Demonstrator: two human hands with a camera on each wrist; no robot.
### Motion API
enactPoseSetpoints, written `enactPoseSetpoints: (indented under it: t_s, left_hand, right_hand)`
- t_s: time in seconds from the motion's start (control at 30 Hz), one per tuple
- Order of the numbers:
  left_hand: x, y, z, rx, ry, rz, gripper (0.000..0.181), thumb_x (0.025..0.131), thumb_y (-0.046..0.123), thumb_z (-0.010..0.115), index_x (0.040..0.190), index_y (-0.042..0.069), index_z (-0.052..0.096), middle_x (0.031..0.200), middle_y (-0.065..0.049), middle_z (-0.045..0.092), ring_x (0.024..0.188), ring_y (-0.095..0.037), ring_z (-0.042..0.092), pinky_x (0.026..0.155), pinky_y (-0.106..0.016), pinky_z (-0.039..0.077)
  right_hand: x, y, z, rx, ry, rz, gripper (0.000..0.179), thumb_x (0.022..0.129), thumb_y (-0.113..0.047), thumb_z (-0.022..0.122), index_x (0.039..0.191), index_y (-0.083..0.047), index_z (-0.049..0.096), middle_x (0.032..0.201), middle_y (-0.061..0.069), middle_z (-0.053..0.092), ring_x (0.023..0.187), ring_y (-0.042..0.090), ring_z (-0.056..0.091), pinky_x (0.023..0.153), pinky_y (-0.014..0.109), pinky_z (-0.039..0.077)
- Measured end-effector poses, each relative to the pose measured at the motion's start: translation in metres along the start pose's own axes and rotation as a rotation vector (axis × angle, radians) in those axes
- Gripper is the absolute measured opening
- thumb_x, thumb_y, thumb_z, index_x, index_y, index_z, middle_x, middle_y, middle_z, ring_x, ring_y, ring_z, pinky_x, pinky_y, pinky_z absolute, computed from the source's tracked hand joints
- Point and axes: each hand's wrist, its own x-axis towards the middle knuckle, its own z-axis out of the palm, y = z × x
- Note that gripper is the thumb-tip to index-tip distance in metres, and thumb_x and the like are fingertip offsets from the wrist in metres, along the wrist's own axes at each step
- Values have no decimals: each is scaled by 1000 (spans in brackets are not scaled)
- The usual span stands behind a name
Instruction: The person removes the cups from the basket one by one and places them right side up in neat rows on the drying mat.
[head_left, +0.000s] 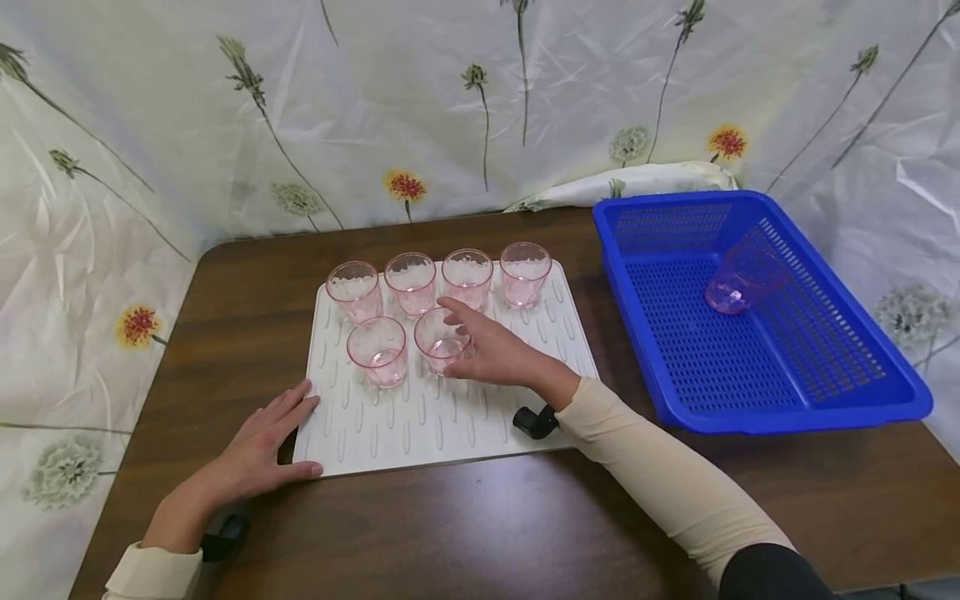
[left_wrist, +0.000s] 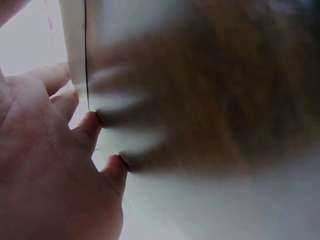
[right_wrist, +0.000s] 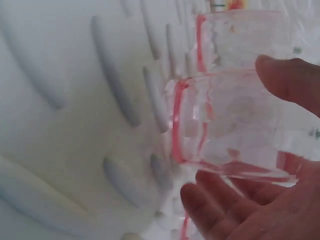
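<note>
Several clear pink-rimmed glasses stand upright on a white ridged mat (head_left: 360,450), most of them in a back row. The front row has a left glass (head_left: 377,354) and a second glass (head_left: 435,354) beside it. Around that second glass is my right hand (head_left: 498,346), thumb on the near side and fingers beyond. Seen from the right wrist, the thumb overlaps one edge of the glass (right_wrist: 235,125), and the spread fingers (right_wrist: 215,195) lie along the opposite side. My left hand (head_left: 258,446) rests at the mat's left edge, fingertips and thumb touching its border.
To the right on the brown table (head_left: 480,533) stands a blue plastic basket (head_left: 637,350) with slotted walls. Inside it one pink glass (head_left: 738,287) lies tilted. A flowered cloth (head_left: 420,108) hangs behind the table, its bunched end by the back edge.
</note>
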Motion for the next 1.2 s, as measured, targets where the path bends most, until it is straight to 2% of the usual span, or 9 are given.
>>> enactPoseSetpoints:
  t_s: [0.13,0.27,0.57,0.77,1.03,1.2]
  left_hand:
    - [0,-1,1,-12,-7,-9,93,80,51,74,152,6,37,164,-20,21,146,-51,22,111,-76,19]
    - [-1,-1,1,-8,-6,-10,93,80,51,75,152,6,37,164,-21,21,146,-51,22,111,-76,19]
    - [0,0,1,2,-6,-11,93,79,52,75,151,6,37,164,-21,21,146,-51,23,111,-75,21]
    - [0,-2,1,12,2,-1,93,79,51,75,150,5,39,163,-22,23,145,-52,25,109,-76,22]
    - [-3,-2,6,25,25,13,91,78,49,77,150,5,40,161,-23,26,144,-51,28,107,-76,26]
    - [-1,-1,3,22,20,4,92,78,49,77,150,5,39,162,-22,24,145,-50,27,109,-75,24]
  right_hand:
    - [-4,-8,-2,-135,39,-16,99,82,-21,79,159,-11,16,160,14,32,147,32,38,117,47,38]
    - [-13,-21,-9,-240,77,-47,95,84,-25,76,158,-10,19,162,13,30,149,30,33,120,47,32]
    - [-43,-47,-28,-333,80,-147,75,89,-29,72,152,-8,35,160,14,33,150,31,31,122,48,30]
    - [-69,-51,-53,-336,60,-173,69,90,-28,72,148,-8,42,158,13,36,148,30,34,120,50,33]
    - [-105,-28,-99,-386,59,-54,62,92,-25,71,145,-8,46,154,16,43,144,35,39,116,56,35]
    - [-126,-4,-140,-512,65,47,59,93,-24,69,144,-4,46,150,21,45,140,41,41,112,60,35]
